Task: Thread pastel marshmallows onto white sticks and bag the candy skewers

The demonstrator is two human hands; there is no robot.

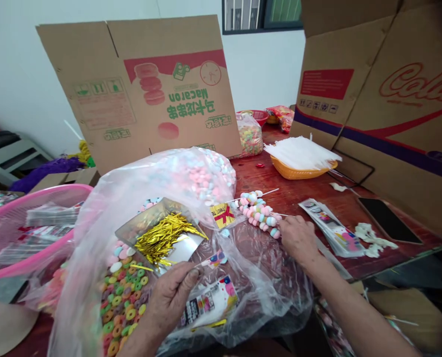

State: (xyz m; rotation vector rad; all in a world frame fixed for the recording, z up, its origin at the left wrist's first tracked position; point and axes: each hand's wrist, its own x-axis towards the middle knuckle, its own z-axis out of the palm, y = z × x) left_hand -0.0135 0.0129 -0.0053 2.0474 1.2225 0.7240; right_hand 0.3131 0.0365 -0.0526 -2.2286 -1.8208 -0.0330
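Nearest the camera, left hand (170, 292): fingers curled, pinching a small printed packet (214, 259) above a clear plastic bag (265, 277).
Beside it, ring candies (126, 297): multicoloured, heaped inside the bag.
Centre, gold twist ties (161, 237): bundled in a clear box lying on the bag.
Right hand (298, 239): palm down, fingers closed at the end of a marshmallow skewer (260, 212) that lies on the bench (302, 196).
Left edge, pink basket (27, 233): holds wrapped packets.
Farther back, orange basket (302, 171): filled with white sticks.
Rear, Macaron carton (146, 84): flattened, standing upright, print inverted.
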